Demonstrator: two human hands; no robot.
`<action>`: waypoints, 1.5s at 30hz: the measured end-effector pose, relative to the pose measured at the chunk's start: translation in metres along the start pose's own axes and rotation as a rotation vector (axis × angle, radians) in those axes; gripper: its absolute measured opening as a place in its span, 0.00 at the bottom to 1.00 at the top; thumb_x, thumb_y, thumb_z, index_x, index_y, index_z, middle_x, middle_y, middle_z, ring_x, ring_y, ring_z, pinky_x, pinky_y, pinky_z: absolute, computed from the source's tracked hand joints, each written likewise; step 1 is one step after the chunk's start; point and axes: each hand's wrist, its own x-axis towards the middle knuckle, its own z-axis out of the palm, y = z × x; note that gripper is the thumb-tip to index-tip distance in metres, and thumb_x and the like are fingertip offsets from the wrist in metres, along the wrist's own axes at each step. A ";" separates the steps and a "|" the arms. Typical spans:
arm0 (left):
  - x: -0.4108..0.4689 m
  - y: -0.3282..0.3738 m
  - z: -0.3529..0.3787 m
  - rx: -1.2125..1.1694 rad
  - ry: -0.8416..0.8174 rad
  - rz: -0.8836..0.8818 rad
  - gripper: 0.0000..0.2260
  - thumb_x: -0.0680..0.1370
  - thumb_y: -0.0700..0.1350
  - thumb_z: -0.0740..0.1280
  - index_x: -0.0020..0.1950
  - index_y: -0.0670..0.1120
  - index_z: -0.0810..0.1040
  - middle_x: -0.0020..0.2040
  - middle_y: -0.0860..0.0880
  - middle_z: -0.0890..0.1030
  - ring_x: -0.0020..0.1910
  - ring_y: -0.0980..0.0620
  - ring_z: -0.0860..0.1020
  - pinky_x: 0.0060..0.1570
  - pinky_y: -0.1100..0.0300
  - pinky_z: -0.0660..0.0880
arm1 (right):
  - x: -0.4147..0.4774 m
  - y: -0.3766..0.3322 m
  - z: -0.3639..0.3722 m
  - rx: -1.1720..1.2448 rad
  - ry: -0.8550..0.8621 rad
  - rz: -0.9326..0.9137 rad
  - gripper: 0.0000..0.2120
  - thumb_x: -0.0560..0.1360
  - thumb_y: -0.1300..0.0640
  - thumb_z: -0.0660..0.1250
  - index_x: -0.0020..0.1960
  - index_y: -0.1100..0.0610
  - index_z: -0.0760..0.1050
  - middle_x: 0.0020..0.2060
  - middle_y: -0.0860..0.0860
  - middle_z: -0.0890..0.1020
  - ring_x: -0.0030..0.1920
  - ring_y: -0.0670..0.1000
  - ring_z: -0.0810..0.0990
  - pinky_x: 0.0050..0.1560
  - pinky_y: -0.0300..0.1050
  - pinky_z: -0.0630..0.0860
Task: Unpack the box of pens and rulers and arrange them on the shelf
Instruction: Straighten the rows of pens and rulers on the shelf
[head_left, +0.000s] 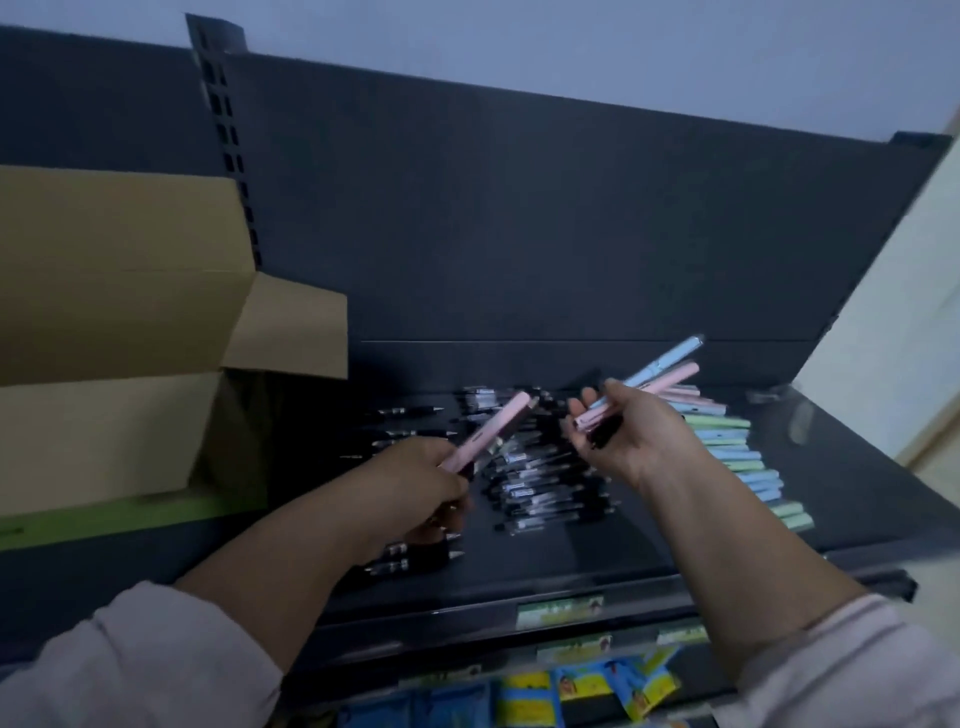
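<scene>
My left hand (415, 483) grips a pink pen (493, 428) that points up and to the right, above a pile of black pens (524, 483) on the dark shelf (649, 540). My right hand (631, 434) pinches a pink pen (670, 378) together with a blue pen (667, 358), both slanting up to the right. Behind that hand, a row of pastel pink, green and blue pens (737, 452) lies along the shelf's right side. An open cardboard box (119, 322) stands on the shelf at the left.
The shelf's dark back panel (519, 234) rises behind the pens, with a slotted upright (223, 119) next to the box. A cream wall (893, 322) closes the right side. Below the shelf edge hang price labels (561, 610) and colourful packets (587, 691).
</scene>
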 end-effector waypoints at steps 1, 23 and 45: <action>0.005 0.002 0.004 -0.092 0.020 -0.019 0.06 0.80 0.38 0.62 0.50 0.48 0.75 0.35 0.50 0.82 0.31 0.55 0.79 0.28 0.64 0.73 | 0.004 -0.003 -0.006 -0.039 0.000 0.004 0.06 0.81 0.56 0.61 0.46 0.55 0.74 0.41 0.52 0.80 0.41 0.52 0.80 0.39 0.49 0.76; 0.096 0.051 0.064 0.142 0.113 0.234 0.09 0.81 0.49 0.61 0.47 0.45 0.76 0.32 0.50 0.70 0.28 0.54 0.68 0.27 0.63 0.65 | 0.011 -0.020 -0.045 -0.129 -0.035 -0.060 0.04 0.79 0.64 0.60 0.47 0.58 0.73 0.30 0.50 0.81 0.27 0.47 0.79 0.22 0.34 0.69; 0.287 0.136 0.211 0.963 0.420 0.359 0.12 0.80 0.45 0.60 0.60 0.49 0.78 0.55 0.45 0.73 0.55 0.46 0.71 0.52 0.57 0.66 | 0.129 -0.192 -0.195 -0.445 -0.082 0.076 0.06 0.79 0.63 0.61 0.54 0.61 0.74 0.35 0.52 0.84 0.32 0.48 0.80 0.23 0.37 0.70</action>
